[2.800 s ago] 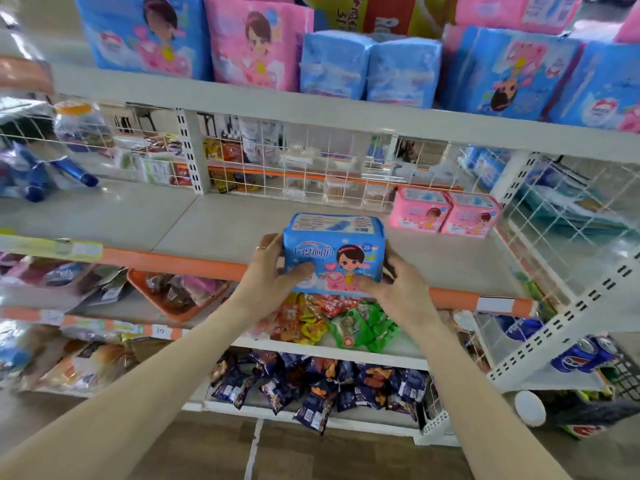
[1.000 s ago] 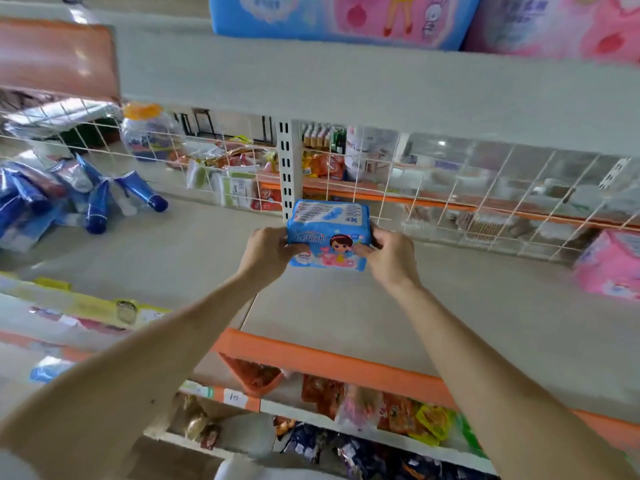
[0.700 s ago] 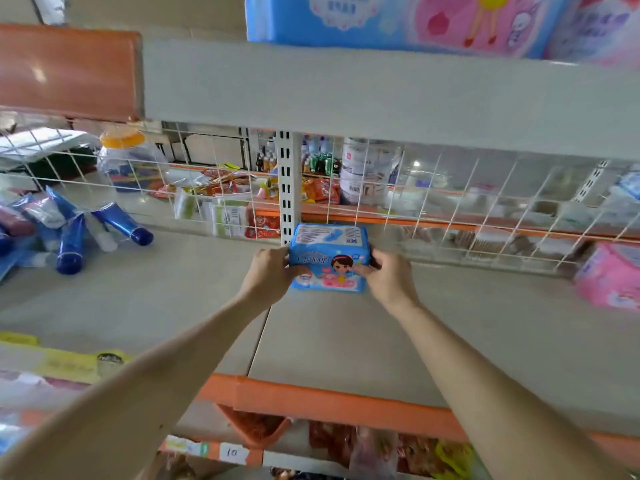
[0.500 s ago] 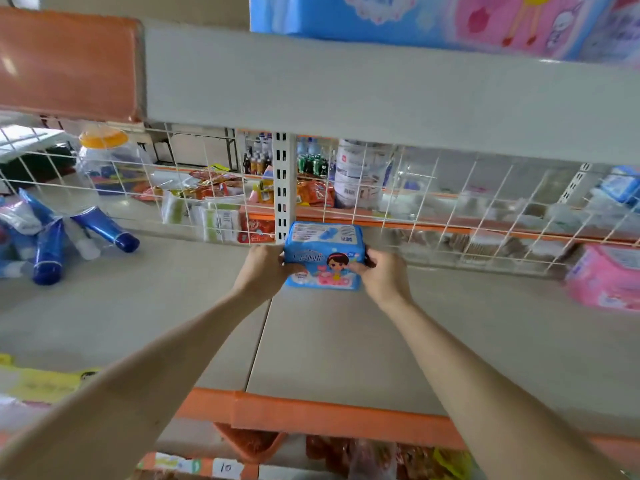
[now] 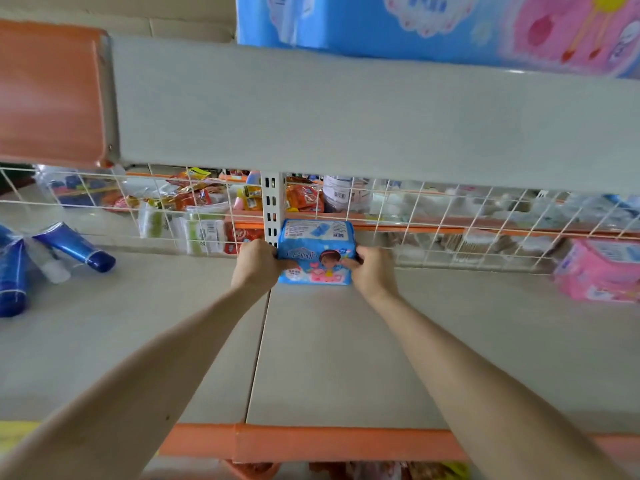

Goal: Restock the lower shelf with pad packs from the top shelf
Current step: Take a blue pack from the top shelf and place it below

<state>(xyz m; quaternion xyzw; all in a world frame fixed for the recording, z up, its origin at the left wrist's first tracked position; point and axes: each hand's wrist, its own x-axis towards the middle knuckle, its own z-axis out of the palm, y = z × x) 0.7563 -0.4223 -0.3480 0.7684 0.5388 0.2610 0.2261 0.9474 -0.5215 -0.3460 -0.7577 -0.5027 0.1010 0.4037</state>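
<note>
A blue pad pack is held upright at the back of the lower shelf, its printed front turned toward the camera and its rear set close against the wire mesh, just right of the white slotted post. Its bottom edge is seen at the shelf surface; whether its weight is fully set down cannot be told. The pack's left end is gripped by the left hand and its right end by the right hand, fingers curled round each side. Pink pad packs are stacked well apart at the right. Blue tubes are scattered at the far left. Large blue and pink packs are stored on the top shelf above
</note>
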